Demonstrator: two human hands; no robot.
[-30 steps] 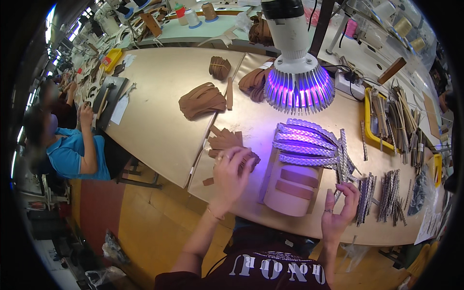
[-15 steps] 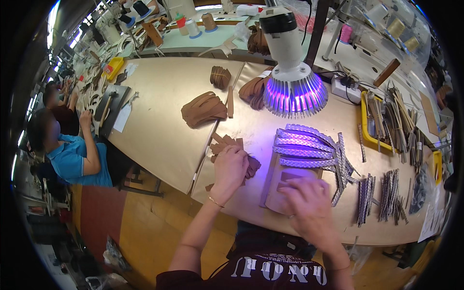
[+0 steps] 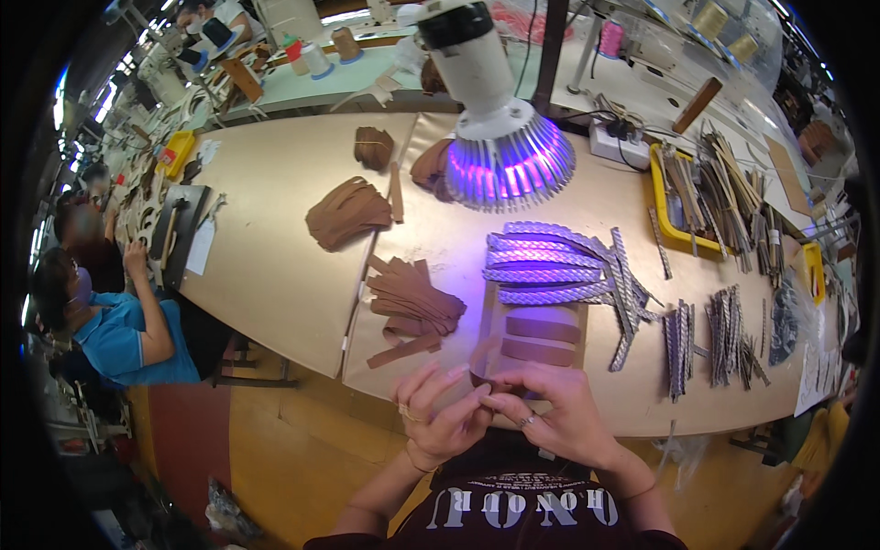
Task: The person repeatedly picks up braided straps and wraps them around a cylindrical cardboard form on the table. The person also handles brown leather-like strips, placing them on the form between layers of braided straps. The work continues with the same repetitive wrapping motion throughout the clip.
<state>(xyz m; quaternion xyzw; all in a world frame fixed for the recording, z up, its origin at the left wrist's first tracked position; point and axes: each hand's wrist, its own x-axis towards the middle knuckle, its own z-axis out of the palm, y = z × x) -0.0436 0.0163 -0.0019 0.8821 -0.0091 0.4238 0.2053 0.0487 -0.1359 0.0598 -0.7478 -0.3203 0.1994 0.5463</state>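
Close in front of me, my left hand [image 3: 442, 411] and my right hand [image 3: 559, 408] meet at the near edge of a board [image 3: 492, 323]. Fingers of both pinch a brown leather strip [image 3: 482, 356], partly hidden behind them. Two brown strips [image 3: 541, 327] lie side by side on the board. Just beyond them, several braided straps [image 3: 545, 275], tinted purple by the light, are laid in a row, their right ends by crossing braids [image 3: 627, 302]. A loose fanned pile of brown strips [image 3: 417, 298] rests left of the board.
A lamp [image 3: 513, 165] with a finned head glows purple above the braids. Brown strip bundles [image 3: 348, 213] sit farther left. Braided bundles [image 3: 727, 335] and a yellow tray [image 3: 662, 197] of strips are at right. A co-worker in blue [image 3: 128, 335] sits at left.
My left hand has left the brown pile and come nearer me, now pinching a strip with my right hand. My right hand has drawn back off the board, uncovering two strips. The view has shifted.
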